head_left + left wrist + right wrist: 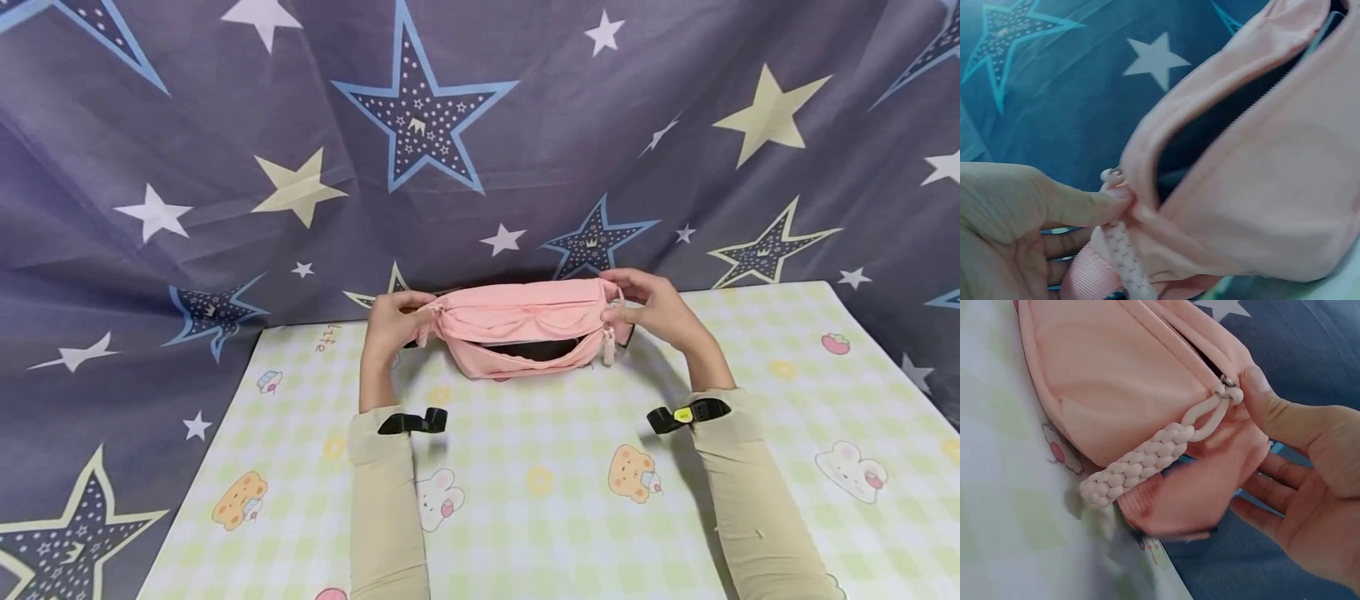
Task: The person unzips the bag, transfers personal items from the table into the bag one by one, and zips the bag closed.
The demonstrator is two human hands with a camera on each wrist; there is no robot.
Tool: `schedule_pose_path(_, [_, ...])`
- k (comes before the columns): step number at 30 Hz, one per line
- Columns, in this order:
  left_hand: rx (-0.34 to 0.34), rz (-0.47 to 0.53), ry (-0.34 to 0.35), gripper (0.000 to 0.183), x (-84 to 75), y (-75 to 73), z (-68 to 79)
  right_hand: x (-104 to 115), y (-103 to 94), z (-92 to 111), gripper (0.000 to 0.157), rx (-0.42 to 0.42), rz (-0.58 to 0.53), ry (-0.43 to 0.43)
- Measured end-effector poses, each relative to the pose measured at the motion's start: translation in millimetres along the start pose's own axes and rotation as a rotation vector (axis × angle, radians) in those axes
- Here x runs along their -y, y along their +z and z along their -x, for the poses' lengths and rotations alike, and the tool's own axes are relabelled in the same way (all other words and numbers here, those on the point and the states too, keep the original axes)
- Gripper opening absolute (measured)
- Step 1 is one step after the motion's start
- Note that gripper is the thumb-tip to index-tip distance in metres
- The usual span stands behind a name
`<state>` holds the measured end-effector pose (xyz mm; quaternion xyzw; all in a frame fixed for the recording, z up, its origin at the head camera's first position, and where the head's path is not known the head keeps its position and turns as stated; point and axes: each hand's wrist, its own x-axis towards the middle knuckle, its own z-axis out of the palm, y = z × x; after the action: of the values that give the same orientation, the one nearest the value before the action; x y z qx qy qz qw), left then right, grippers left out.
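Note:
A pink fabric waist bag (525,317) is held by its two ends at the far edge of the table. Its front zip pocket gapes, showing a dark inside. My left hand (388,327) pinches the left end between thumb and fingers, right by a braided zipper pull (1127,259). At the other end my right hand (663,315) grips the corner, thumb on the near side beside a second braided pull (1138,465). A pink webbing strap (1191,490) hangs below that corner. The bag's back is hidden.
The table (517,500) wears a green-and-white checked cloth printed with cartoon animals. Directly behind it hangs a dark curtain (480,225) with stars, close to the bag. Black camera straps (412,422) sit on both wrists.

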<state>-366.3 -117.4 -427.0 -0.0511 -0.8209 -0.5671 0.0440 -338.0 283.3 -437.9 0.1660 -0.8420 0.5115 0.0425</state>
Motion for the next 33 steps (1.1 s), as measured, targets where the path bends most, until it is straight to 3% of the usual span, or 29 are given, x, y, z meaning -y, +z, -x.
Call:
schedule_pose_path(4, [-0.077, 0.017, -0.015, 0.02, 3.4, 9.8, -2.7, 1, 5.5, -1, 0.053, -0.014, -0.064, 0.063])
schedule_pose_path(8, [-0.121, -0.075, -0.009, 0.02, 4.9, 15.6, -5.7, 1, 7.4, -2, 0.052, -0.013, -0.144, 0.116])
schedule_pose_path(11, [-0.128, -0.16, 0.006, 0.022, 2.6, 15.5, -5.3, 2, 8.5, -2, 0.052, -0.021, -0.179, 0.11])
schedule_pose_path(14, [-0.149, -0.239, 0.02, 0.024, -12.0, 16.7, 0.4, 2, 8.7, -2, 0.053, -0.02, -0.167, 0.075])
schedule_pose_path(18, [-0.173, -0.247, 0.019, 0.025, -48.6, 30.1, 15.3, 3, 7.6, -2, 0.051, -0.025, -0.127, 0.039])
schedule_pose_path(21, [-0.076, -0.16, 0.03, 0.023, -70.7, 50.7, 28.0, 3, 7.9, -1, 0.048, -0.035, -0.108, 0.033])
schedule_pose_path(23, [0.067, -0.054, 0.023, 0.023, -80.1, 69.0, 34.0, 4, 7.3, -2, 0.047, -0.038, -0.097, 0.033])
schedule_pose_path(26, [0.302, 0.118, -0.084, 0.025, -86.7, 101.1, 41.9, 6, 6.4, -3, 0.046, -0.026, -0.113, 0.041])
schedule_pose_path(28, [0.412, 0.197, -0.183, 0.027, -86.4, 122.5, 46.1, 8, 6.1, -3, 0.047, -0.02, -0.131, 0.052])
schedule_pose_path(30, [0.462, 0.227, -0.264, 0.029, -83.0, 141.3, 49.8, 9, 6.2, -3, 0.047, -0.013, -0.15, 0.069])
schedule_pose_path(33, [0.454, 0.249, -0.323, 0.027, -76.1, 161.9, 53.7, 11, 6.3, -2, 0.047, -0.011, -0.146, 0.085])
